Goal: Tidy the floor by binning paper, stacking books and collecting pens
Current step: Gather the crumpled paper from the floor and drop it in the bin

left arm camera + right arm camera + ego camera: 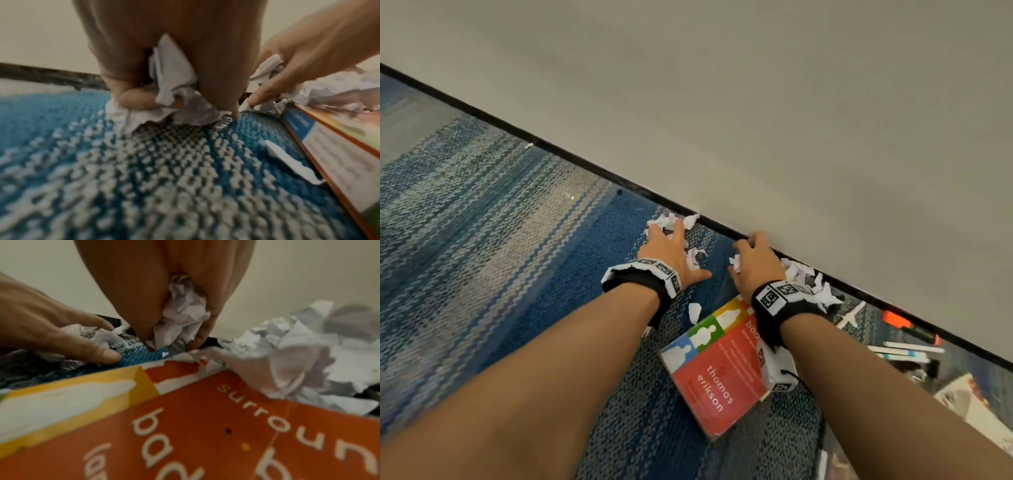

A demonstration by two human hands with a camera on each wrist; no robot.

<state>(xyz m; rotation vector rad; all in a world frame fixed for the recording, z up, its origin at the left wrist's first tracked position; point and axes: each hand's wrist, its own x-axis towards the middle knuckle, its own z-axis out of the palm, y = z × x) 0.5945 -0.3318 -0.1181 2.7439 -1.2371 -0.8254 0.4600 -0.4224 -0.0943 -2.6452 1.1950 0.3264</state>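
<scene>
Both hands are down on the blue carpet by the wall. My left hand [671, 246] has its fingers curled round a wad of crumpled white paper [170, 78]. My right hand [751, 253] grips another crumpled wad [183, 314]. More torn paper scraps [804, 277] lie along the black skirting, right of my right hand. One flat scrap [287, 160] lies beside a red paperback book [715, 370], which sits on the carpet under my right wrist. Several pens [907, 351] and an orange marker [907, 327] lie at the right by the wall.
A pale wall [791, 120] with a black skirting strip [551, 147] runs diagonally behind the hands. A second, white-covered book [969, 404] lies at the far right. Open striped carpet [482, 222] stretches to the left.
</scene>
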